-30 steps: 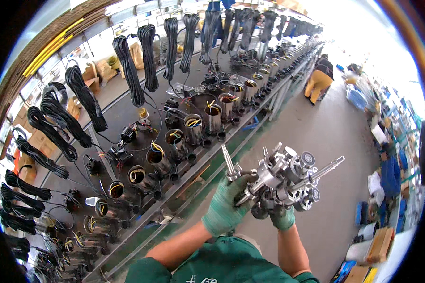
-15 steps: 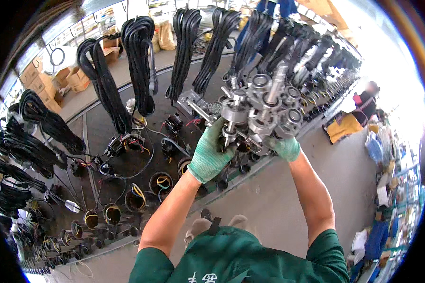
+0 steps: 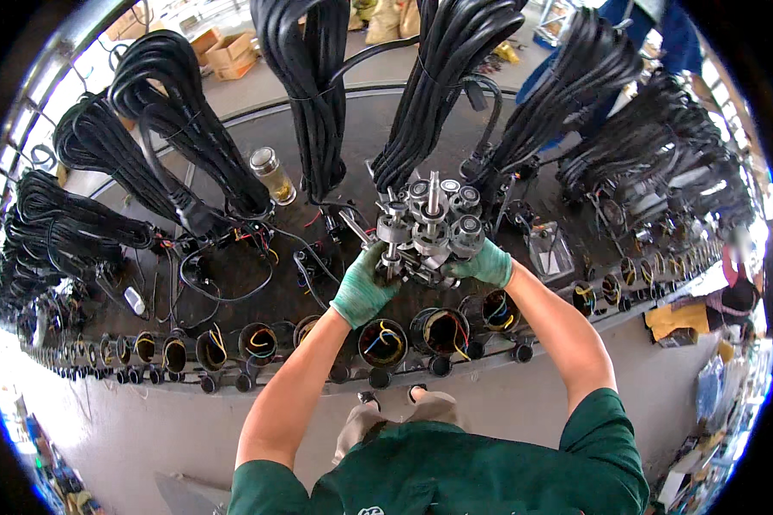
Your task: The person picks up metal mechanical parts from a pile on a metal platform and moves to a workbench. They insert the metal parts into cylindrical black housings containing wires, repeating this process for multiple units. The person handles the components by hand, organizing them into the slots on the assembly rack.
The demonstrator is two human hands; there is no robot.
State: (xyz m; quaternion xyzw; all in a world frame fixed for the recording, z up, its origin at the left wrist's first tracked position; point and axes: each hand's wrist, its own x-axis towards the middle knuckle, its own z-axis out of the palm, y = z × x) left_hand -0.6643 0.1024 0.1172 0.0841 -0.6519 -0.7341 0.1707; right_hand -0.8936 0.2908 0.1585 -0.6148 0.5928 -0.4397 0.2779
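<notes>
Both my hands wear green knit gloves. Between them they carry a cluster of bare metal shafts with round bearings (image 3: 431,225), held over the dark workbench (image 3: 232,153). My left hand (image 3: 366,285) is closed round the lower left of the cluster, and my right hand (image 3: 488,264) grips its lower right. Parts of the fingers are hidden behind the metal. Just below the hands, black cylindrical housings (image 3: 381,342) with coloured wires inside line the near edge of the bench. Tall coiled black cables (image 3: 438,86) stand right behind the cluster.
More coiled black cables (image 3: 176,94) stand along the bench to both sides. A lidded glass jar (image 3: 272,176) with yellowish contents is left of the cluster, and a clear plastic box (image 3: 550,249) lies to the right. Another person (image 3: 737,287) is at the far right. Cardboard boxes (image 3: 230,56) are beyond the bench.
My view has turned, and the bench edge now runs more level across it. The shaft cluster, still in both hands, is farther over the bench, and the cables behind appear larger.
</notes>
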